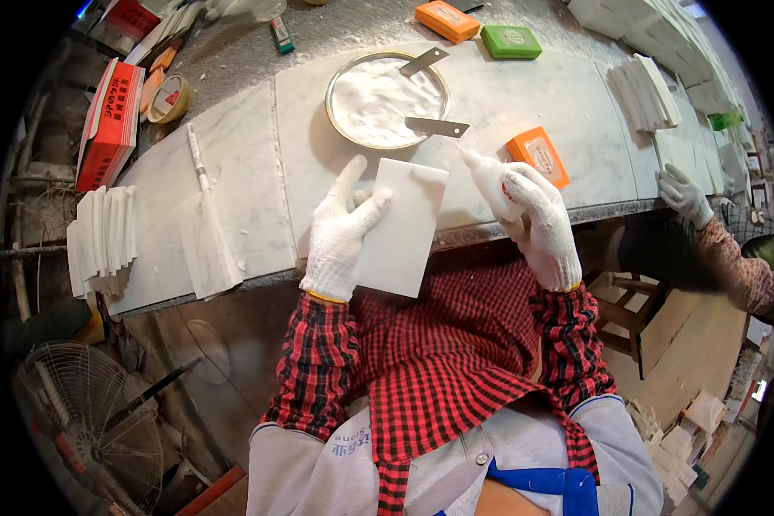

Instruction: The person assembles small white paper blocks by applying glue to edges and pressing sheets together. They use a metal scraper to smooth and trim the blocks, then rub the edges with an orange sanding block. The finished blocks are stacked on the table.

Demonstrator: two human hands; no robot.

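My left hand (342,228), in a white knit glove, holds a white rectangular tile (404,230) by its left edge, tilted over the front edge of the marble worktop (258,172). My right hand (542,225), also gloved, grips a white squeeze bottle (490,181) with its nozzle pointing up and left, just to the right of the tile. Behind the tile stands a round metal pan of white paste (378,103) with two scraper blades (436,126) resting on it.
An orange box (539,156) lies right of the bottle. White tile stacks (103,236) sit at left and tile strips (645,90) at right. A red carton (112,120), tape roll (170,97), orange and green boxes (512,40), a fan (86,421). Another person's gloved hand (684,196) rests at right.
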